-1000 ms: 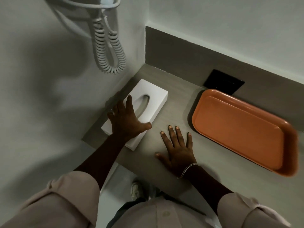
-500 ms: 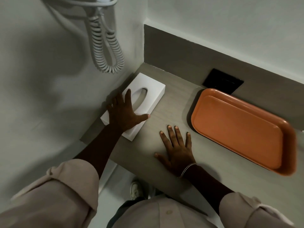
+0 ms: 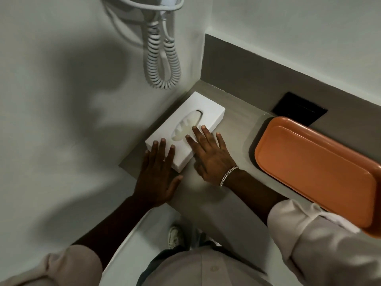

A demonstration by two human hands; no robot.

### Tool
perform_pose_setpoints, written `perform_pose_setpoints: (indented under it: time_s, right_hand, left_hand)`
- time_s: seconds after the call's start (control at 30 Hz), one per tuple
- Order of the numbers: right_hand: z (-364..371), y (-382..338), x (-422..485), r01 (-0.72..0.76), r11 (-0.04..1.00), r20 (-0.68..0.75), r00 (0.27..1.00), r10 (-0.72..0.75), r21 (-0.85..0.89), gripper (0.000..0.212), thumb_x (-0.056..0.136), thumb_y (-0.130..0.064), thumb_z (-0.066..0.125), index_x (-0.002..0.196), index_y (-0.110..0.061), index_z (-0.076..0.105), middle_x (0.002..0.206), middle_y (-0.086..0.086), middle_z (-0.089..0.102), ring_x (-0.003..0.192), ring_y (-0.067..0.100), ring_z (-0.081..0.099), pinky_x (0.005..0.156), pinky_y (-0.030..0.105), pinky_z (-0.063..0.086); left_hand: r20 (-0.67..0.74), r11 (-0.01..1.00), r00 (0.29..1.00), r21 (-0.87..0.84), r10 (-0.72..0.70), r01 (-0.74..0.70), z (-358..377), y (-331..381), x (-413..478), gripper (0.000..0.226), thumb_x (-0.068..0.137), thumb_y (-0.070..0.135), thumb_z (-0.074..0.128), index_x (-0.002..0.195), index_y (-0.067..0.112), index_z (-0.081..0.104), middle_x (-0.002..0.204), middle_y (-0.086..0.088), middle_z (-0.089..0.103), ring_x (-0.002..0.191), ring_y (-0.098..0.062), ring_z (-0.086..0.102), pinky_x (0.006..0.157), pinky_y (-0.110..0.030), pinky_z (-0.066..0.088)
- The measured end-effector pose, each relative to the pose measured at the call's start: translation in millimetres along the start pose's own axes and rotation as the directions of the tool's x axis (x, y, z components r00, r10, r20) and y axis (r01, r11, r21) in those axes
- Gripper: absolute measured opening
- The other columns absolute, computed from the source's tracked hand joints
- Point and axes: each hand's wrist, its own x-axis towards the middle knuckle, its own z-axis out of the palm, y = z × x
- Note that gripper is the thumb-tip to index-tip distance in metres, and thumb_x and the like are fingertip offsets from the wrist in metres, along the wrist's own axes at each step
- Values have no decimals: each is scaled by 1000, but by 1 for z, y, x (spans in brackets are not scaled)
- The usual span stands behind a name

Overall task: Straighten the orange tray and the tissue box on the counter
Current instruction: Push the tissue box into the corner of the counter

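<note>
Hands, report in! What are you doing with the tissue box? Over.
Left hand flat on tissue box near end. Right hand flat along its right side. Box in the corner, askew. Tray apart, untouched; nothing in the way.

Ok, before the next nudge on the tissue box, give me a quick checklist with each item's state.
1. Both hands on the tissue box: ok; left hand at its near end, right hand along its right side.
2. Fingers clear of the slot: not ok, they reach its edge.
3. Box square to the wall: not ok, angled.
4. Gap to orange tray: ok, apart.
5. Tray straight: cannot tell, partly hidden by the sleeve.
</note>
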Motion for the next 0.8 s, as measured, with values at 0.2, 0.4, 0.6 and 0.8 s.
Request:
perform_pose_setpoints:
  time_s: [0.2,0.4,0.6,0.8]
  right_hand:
    - [10,9,6,17,996,113,994,-6,-90,111,76,-23,70,159,-25,-4,169,13,-8,154,34,-9,118,64,0]
    - [5,27,19,42,994,125,992,-28,-103,107,78,-19,67,159,-24,-2,168,14,-6,154,36,-7,117,64,4]
    - [-4,58,45,71,991,181,982,-49,-115,109,79,-17,66,158,-26,-9,168,13,-12,154,35,-10,119,62,7]
    - [-10,84,70,79,986,214,976,-46,-146,107,81,-19,64,157,-26,-11,168,12,-14,154,35,-11,120,59,8]
  left_hand:
    - [31,999,999,49,13,-15,10,-8,-2,94,90,71,30,155,7,5,164,-24,3,152,-39,0,123,-56,13]
    - [74,999,997,36,-3,0,11,-7,20,100,86,76,29,154,6,8,163,-25,3,151,-42,1,122,-55,12]
    - [99,1000,995,20,14,-16,11,-12,57,105,83,79,30,154,6,5,163,-24,0,151,-42,0,121,-54,9]
    - [121,1000,992,14,-19,17,14,-12,90,110,80,82,31,155,6,3,163,-25,0,151,-42,-2,121,-56,11]
